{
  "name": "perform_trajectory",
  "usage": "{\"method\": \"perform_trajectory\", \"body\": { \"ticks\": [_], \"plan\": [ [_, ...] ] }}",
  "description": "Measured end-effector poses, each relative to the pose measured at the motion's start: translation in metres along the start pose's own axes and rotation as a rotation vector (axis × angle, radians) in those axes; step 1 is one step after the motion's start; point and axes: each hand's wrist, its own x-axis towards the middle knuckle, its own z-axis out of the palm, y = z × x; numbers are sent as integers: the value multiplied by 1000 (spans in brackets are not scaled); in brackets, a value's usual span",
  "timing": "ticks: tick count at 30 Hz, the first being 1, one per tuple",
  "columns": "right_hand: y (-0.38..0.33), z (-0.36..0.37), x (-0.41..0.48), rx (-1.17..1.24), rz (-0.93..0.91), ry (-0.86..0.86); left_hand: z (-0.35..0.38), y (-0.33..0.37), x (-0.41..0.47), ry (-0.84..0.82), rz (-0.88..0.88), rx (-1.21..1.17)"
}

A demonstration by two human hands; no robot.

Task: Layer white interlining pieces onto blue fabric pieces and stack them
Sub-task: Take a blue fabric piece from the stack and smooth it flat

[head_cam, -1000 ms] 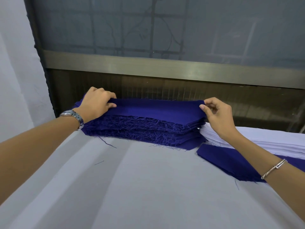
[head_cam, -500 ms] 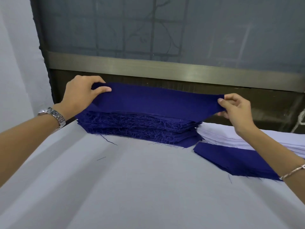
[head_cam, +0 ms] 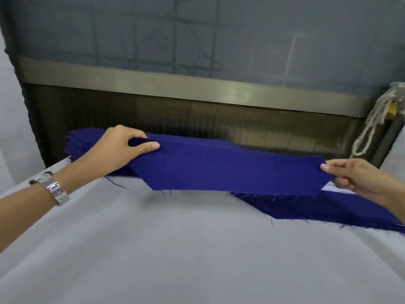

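Observation:
I hold one long blue fabric piece (head_cam: 230,172) stretched in the air between both hands. My left hand (head_cam: 118,150) pinches its left end, thumb on top. My right hand (head_cam: 359,178) pinches its pointed right end. Behind my left hand sits the tall stack of blue pieces (head_cam: 83,141), mostly hidden by the held piece. Under the right end lies a blue piece (head_cam: 317,209) flat on the table. A sliver of the white interlining stack (head_cam: 333,188) shows beside my right hand.
The work surface is a pale grey cloth-covered table (head_cam: 197,249). A dark machine opening with a metal bar (head_cam: 197,88) runs along the back. A knotted white cord (head_cam: 377,119) hangs at the far right.
Both hands lifted the top blue piece off the stack and carried it right and toward me. It now hangs over the flat blue piece and the white stack.

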Motion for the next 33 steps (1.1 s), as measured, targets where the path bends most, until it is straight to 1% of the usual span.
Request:
{"method": "perform_trajectory", "body": {
  "ticks": [3, 7, 9, 11, 14, 16, 19, 22, 26, 33],
  "plan": [
    [14, -19, -14, -58, 128, -73, 12, 0, -10, -88, -63, -36],
    [28, -37, -27, -181, 190, -198, 27, -6, -25, -288, -175, -160],
    [31, -41, -32, -221, 211, -274, 35, -8, -34, -341, -232, -214],
    [34, -44, -36, -250, 243, -336, 42, -11, -41, -366, -242, -190],
    [38, -43, -39, -319, 298, -417, 49, -16, -53, -407, -213, -87],
    [40, -42, -39, -363, 310, -465, 51, -18, -60, -385, -198, -36],
    [42, -42, -39, -420, 295, -525, 56, -21, -67, -329, -88, 177],
    [43, -43, -38, -464, 290, -540, 60, -27, -71, -284, -51, 359],
    [45, -44, -39, -493, 302, -523, 64, -30, -76, -224, -15, 376],
    [45, -45, -41, -572, 324, -485, 68, -38, -78, -169, 21, 385]
  ]
}}
